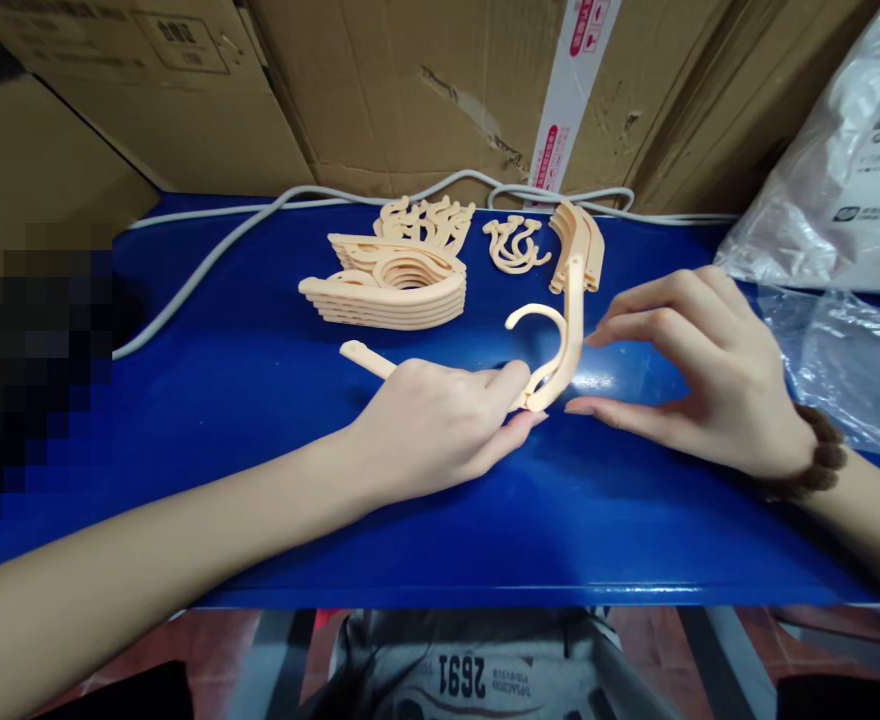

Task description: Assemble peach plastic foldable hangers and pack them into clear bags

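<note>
A cream plastic folding hanger is held over the blue table, its hook curving up between two arms. My left hand pinches it near the middle joint, with one arm sticking out to the left behind my fingers and the other standing up on the right. Part of the hanger is hidden by that hand. Just right of the upright arm, my right hand has thumb and fingers apart with nothing between them. Behind lie a stack of cream hanger pieces, loose hooks and a bundle of curved arms.
More cream pieces lie behind the stack. A white cable runs along the back of the blue table, against cardboard boxes. Clear plastic wrap and a white bag are at the right.
</note>
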`<move>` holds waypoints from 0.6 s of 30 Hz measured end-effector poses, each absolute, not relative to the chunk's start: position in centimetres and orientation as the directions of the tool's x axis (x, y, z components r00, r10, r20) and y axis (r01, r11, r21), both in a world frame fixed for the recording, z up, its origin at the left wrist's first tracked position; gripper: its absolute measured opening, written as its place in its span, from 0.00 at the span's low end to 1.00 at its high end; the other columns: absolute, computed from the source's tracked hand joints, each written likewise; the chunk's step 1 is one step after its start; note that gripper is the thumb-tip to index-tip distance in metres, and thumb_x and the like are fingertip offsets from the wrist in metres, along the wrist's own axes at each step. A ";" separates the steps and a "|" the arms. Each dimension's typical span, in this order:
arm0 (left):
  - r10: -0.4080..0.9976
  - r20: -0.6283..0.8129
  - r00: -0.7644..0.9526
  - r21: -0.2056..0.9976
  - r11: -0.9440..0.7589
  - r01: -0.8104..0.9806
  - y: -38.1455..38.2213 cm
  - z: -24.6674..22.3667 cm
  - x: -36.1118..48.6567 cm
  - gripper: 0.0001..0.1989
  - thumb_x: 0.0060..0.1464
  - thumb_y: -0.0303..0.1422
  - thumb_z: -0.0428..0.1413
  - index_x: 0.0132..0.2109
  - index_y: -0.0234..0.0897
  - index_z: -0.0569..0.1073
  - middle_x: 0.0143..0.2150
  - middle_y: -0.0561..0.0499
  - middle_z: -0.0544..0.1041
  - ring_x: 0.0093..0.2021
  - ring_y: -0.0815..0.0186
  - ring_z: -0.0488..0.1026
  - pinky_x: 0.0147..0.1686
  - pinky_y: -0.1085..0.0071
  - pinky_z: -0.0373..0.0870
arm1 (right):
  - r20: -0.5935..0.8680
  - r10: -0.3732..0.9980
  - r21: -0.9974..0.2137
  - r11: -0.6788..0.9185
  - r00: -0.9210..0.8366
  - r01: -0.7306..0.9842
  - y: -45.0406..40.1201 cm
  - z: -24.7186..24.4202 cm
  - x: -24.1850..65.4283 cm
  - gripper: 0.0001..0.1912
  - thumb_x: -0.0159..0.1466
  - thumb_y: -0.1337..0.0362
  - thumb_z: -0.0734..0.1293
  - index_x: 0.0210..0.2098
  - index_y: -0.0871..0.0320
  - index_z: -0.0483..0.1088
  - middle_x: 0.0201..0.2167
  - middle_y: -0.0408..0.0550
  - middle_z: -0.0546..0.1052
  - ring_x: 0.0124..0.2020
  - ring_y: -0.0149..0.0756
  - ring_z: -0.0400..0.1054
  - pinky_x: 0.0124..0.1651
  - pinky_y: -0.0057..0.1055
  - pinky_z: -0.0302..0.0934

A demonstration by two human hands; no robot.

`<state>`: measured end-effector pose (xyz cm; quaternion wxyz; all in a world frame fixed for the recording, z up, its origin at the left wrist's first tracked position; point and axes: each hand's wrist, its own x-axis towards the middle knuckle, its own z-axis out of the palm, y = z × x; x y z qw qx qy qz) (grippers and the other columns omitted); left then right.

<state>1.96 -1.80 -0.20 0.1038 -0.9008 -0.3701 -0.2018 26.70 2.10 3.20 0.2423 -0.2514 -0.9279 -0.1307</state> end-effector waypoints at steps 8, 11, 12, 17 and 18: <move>0.627 0.454 0.633 -0.049 -0.692 0.720 -1.9 -0.2 2.0 0.09 0.66 0.37 0.55 0.38 0.36 0.70 0.24 0.54 0.78 0.21 0.62 0.76 0.20 0.70 0.47 | 0.432 0.395 0.053 0.886 -0.811 0.460 2.1 2.9 26.7 0.16 0.73 0.56 0.64 0.54 0.58 0.70 0.34 0.47 0.77 0.32 0.38 0.67 0.35 0.36 0.57; 0.623 0.456 0.636 -0.052 -0.695 0.717 -1.9 -0.2 2.0 0.09 0.66 0.37 0.55 0.38 0.36 0.70 0.24 0.54 0.78 0.21 0.62 0.76 0.20 0.69 0.48 | 0.419 0.386 0.055 0.892 -0.822 0.448 2.1 2.8 26.6 0.17 0.73 0.56 0.64 0.56 0.58 0.70 0.36 0.48 0.78 0.33 0.38 0.67 0.37 0.36 0.58; 0.620 0.458 0.636 -0.053 -0.696 0.716 -1.9 -0.3 2.0 0.10 0.66 0.37 0.54 0.38 0.37 0.70 0.24 0.54 0.78 0.21 0.62 0.76 0.20 0.69 0.48 | 0.414 0.385 0.053 0.894 -0.824 0.445 2.0 2.8 26.6 0.16 0.73 0.56 0.64 0.56 0.57 0.70 0.37 0.48 0.78 0.33 0.38 0.67 0.37 0.36 0.58; 0.622 0.445 0.644 -0.059 -0.697 0.714 -2.0 -0.2 2.1 0.11 0.68 0.38 0.52 0.37 0.37 0.70 0.25 0.54 0.79 0.21 0.63 0.76 0.20 0.69 0.49 | 0.372 0.402 0.020 0.898 -0.837 0.440 2.0 2.7 26.5 0.17 0.73 0.56 0.63 0.58 0.56 0.71 0.39 0.50 0.79 0.35 0.40 0.68 0.39 0.36 0.60; 0.621 0.445 0.645 -0.061 -0.697 0.714 -2.0 -0.3 2.1 0.12 0.69 0.38 0.51 0.37 0.37 0.70 0.25 0.54 0.79 0.21 0.64 0.76 0.19 0.69 0.50 | 0.366 0.405 0.012 0.898 -0.838 0.439 2.0 2.7 26.5 0.18 0.74 0.56 0.63 0.59 0.56 0.70 0.40 0.50 0.79 0.36 0.40 0.68 0.39 0.37 0.61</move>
